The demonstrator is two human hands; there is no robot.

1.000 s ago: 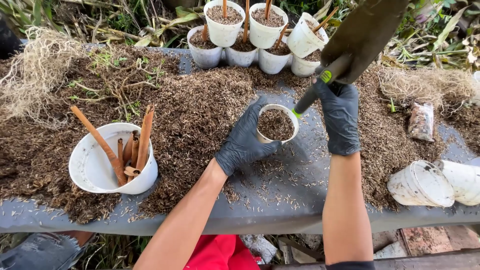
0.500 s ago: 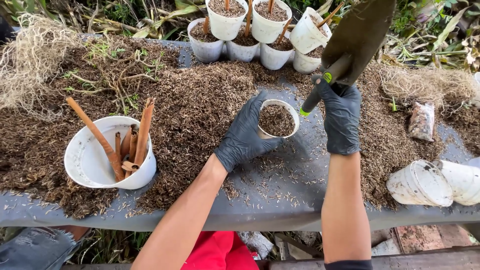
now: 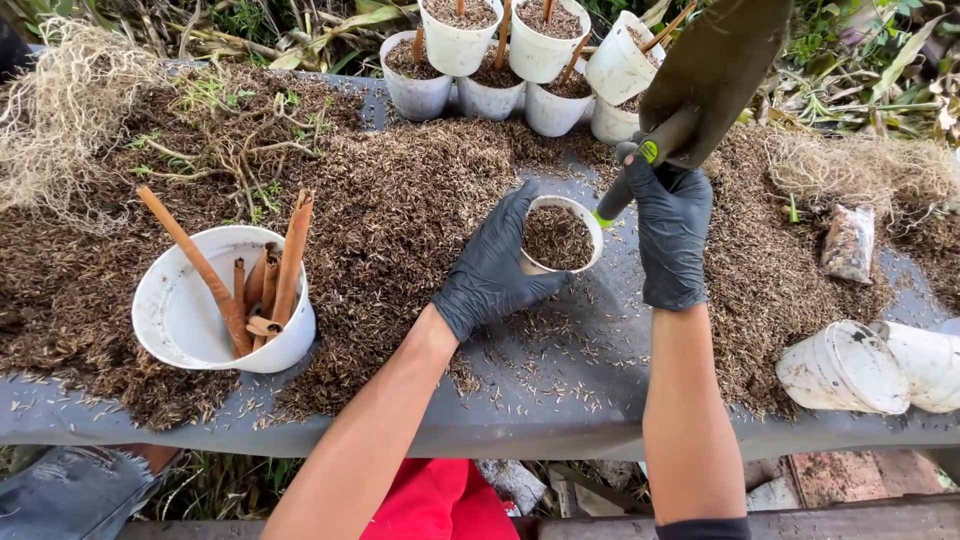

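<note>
My left hand (image 3: pixel 490 270), in a black glove, wraps around a small white cup (image 3: pixel 560 236) filled with brown husk mix, standing on the grey table (image 3: pixel 540 420). My right hand (image 3: pixel 670 235), also gloved, grips the handle of a garden trowel (image 3: pixel 705 70) whose blade is raised up and to the right of the cup. A heap of brown husk mix (image 3: pixel 400 210) lies just left of the cup.
A white bucket (image 3: pixel 190 320) with brown stick cuttings stands at the left. Several filled white cups (image 3: pixel 500 55) with sticks stand at the back. Empty cups (image 3: pixel 850 365) lie on their sides at the right, near a small plastic bag (image 3: pixel 848 245). Dry roots (image 3: pixel 60 110) lie far left.
The view has shifted slightly; both hands keep their hold on the cup and the trowel, and the trowel blade stays raised.
</note>
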